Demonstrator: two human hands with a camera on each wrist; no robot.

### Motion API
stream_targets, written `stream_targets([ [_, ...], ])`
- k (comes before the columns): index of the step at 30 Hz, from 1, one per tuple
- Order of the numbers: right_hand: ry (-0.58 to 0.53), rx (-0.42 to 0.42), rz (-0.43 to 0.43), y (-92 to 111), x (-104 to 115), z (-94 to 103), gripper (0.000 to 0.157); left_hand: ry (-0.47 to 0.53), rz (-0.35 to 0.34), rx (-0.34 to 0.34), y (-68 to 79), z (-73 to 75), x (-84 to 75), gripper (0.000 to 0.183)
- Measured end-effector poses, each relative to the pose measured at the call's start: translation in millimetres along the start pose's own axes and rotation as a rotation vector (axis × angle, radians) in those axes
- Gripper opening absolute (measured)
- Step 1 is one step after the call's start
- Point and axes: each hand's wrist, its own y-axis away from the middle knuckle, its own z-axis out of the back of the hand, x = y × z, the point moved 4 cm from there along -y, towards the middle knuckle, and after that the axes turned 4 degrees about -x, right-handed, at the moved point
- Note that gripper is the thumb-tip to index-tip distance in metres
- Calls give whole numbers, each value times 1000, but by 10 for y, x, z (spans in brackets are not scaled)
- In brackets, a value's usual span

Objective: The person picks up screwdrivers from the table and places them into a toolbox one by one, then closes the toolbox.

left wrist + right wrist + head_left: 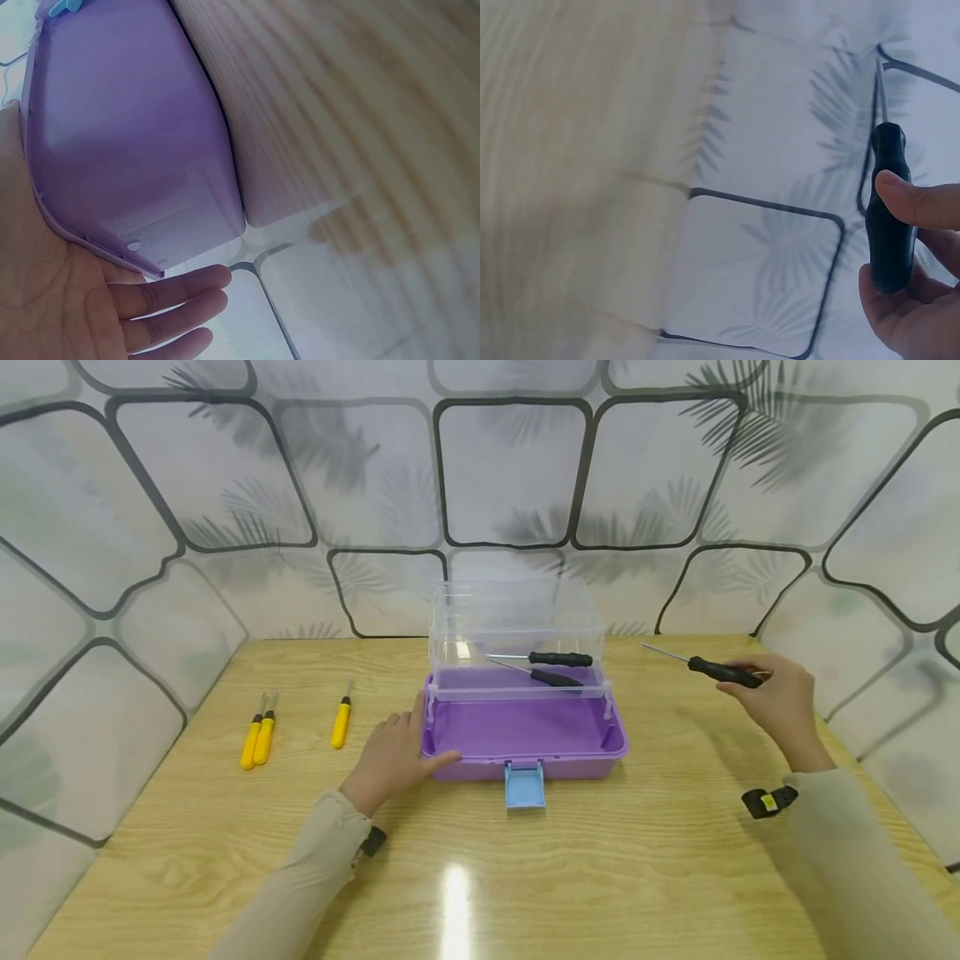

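Note:
A purple toolbox (525, 768) with a raised clear lid (517, 610) and a blue latch (524, 787) stands mid-table. Two black-handled screwdrivers (561, 658) lie toward its back, by the clear tray part. My left hand (393, 756) rests against the box's left end, fingers straight; in the left wrist view the palm lies along the purple rim (45, 214). Off to the right, above the table, my right hand (780, 697) grips a third black screwdriver (723, 672) by its handle, thumb along the side, the shaft pointing away to the left.
Three yellow-handled screwdrivers lie on the wooden table (600, 877) at the left: a close pair (258, 739) and a single one (341, 722) nearer the box. Patterned wall panels (517, 468) enclose the table at the back and sides.

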Motion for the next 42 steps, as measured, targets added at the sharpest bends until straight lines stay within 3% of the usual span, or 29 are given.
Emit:
stream_targets([
  [4,-24,-26,27,0,162,72,26,4,4,8,-1,7,4,109],
  [10,-74,6,101,-29,449,24,26,10,8,14,-3,19,-2,109],
  [23,-117,161,218,-120,1002,-494,21,9,16,23,-2,12,-2,109],
  [30,-136,232,239,-133,1161,-755,21,10,12,6,2,6,-5,109],
  [36,-108,229,265,-161,1247,-887,20,9,15,8,-1,-5,6,109],
  [42,-73,280,276,-169,1317,-1005,22,6,17,9,-3,-8,9,109],
])
